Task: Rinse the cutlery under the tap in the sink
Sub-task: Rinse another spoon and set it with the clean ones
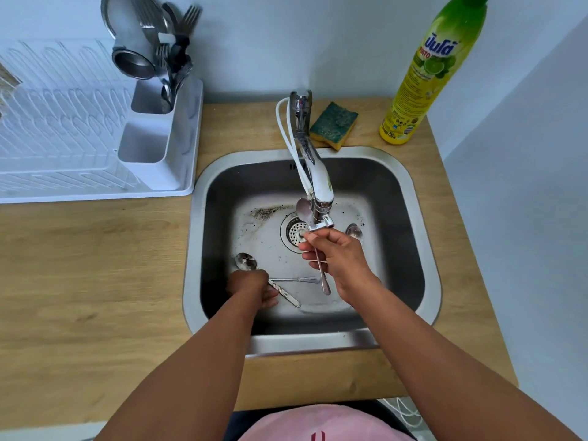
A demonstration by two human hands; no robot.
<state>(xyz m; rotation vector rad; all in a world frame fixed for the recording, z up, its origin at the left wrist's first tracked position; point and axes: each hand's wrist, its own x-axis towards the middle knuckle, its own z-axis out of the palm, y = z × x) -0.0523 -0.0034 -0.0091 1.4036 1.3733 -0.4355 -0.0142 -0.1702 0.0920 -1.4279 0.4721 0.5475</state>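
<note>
My right hand (339, 259) is closed around a steel spoon (304, 209), bowl up beside the tap's spout (319, 192), handle hanging down below my palm. Low in the steel sink (413, 218), my left hand (253, 288) grips the handle of a second spoon (245, 261) that rests on the sink floor, bowl pointing far-left. A thin piece of cutlery (299, 279) lies flat between my hands. Another spoon bowl (353, 230) peeks out behind my right hand. I cannot tell whether water is running.
Drain strainer (294, 232) sits under the spout, with dark crumbs on the sink floor. A green-yellow sponge (334, 124) and a dish-soap bottle (423, 78) stand behind the sink. A white dish rack (63, 128) with a cutlery holder (165, 100) is at left on the wooden counter.
</note>
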